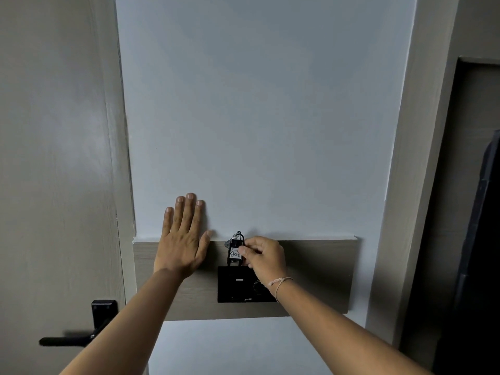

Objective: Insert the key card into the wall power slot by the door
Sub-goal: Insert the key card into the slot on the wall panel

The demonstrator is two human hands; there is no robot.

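Two hands reach the wall by the door. The right hand (263, 253) pinches the key card (234, 253) upright, just left of its fingers, its lower end at the top of the black power slot (238, 284). The left hand (182, 239) lies spread flat on the wall (257, 117).

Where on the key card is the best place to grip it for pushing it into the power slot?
Pinch the key card by its upper half, near the labelled face and the ring, coming from its right side as the right hand does. It stands upright with its lower end at the top of the black power slot, so that end should stay free.
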